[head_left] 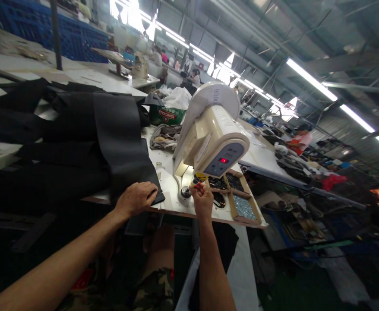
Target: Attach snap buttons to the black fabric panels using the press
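My left hand (135,198) lies at the front edge of the table with its fingers curled over the end of a black leather-like sheet (118,134), pressing on it. The rest of the sheet stretches back over more black pieces on the left. My right hand (203,201) is up at the working head of a cream press machine (205,138), fingers pinched together. Whatever sits between those fingertips is too small to make out. Just left of them is the machine's round lower die (185,192). A red digit glows on its panel.
Right of the machine stands a divided cardboard box (257,212) with small silvery parts and dark pieces. Behind it are a grey tray of scraps (165,137) and a green carton (163,115) holding white plastic. A co-worker in orange (301,140) stands at a far table.
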### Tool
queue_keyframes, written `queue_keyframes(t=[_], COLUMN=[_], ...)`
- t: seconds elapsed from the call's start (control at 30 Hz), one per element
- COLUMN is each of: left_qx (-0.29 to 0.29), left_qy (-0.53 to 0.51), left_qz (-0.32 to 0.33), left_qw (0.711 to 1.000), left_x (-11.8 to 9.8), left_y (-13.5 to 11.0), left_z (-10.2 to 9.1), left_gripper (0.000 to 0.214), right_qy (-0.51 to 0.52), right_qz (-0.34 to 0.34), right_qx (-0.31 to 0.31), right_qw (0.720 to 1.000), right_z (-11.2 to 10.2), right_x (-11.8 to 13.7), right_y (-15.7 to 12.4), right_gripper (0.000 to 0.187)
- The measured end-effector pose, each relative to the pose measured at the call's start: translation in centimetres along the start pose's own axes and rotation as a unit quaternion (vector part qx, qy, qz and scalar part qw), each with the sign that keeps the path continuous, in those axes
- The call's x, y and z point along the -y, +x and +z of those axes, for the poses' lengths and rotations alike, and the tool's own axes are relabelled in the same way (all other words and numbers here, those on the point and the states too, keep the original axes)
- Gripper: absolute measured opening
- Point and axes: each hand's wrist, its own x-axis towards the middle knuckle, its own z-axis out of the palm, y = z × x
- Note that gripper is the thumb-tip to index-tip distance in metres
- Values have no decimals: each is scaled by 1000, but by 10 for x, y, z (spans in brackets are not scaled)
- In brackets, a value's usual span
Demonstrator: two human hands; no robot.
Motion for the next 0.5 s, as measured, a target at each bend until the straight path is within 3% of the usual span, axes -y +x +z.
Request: queue_keyframes(t=[0.2,0.4,0.5], left_qx=[6,1,5], left_qy=[1,-2,-16], left_qz=[-6,-14,-13], left_qw=[1000,1000,1000], left_x=[-1,-2,-1], left_y=[0,0,2], left_z=[-2,-6,-6], left_gripper=[23,23,22], right_qy=[52,114,121], right_qz=[6,-38,-50], right_qx=[32,-44,-69], right_qw=[998,992,989], right_z=[8,23,36], right_x=[5,16,22], right_y=[1,-15,-30], right_gripper=[41,79,83])
